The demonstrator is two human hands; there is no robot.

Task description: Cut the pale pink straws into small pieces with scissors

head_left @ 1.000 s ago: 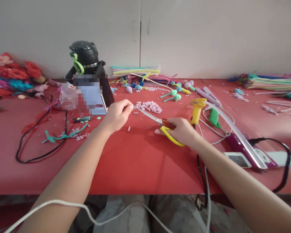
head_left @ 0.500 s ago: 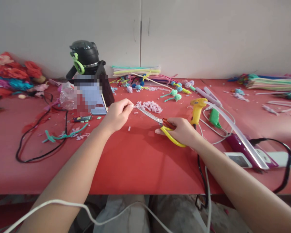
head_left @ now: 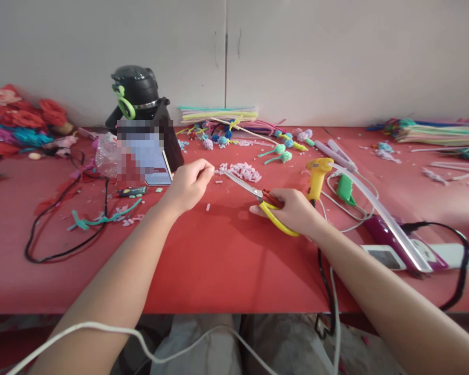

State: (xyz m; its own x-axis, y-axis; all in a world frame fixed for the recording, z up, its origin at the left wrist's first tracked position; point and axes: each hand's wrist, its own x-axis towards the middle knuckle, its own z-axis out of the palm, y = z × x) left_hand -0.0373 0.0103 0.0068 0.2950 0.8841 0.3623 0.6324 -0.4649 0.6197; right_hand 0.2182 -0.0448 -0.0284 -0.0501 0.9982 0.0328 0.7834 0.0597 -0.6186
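Evidently steadying the work, the left hand [head_left: 187,183] pinches something too small to identify at the tips of the yellow-handled scissors [head_left: 258,200], gripped through the loops by the right hand [head_left: 293,211], above the red desk [head_left: 219,260] beside pale cut bits [head_left: 240,171].

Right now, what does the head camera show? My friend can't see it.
The right hand holds yellow scissors on a red table, blades pointing at the left hand, whose fingertips are pinched together. Just beyond lies a pile of small pink bits, with a yellow glue gun to the right.
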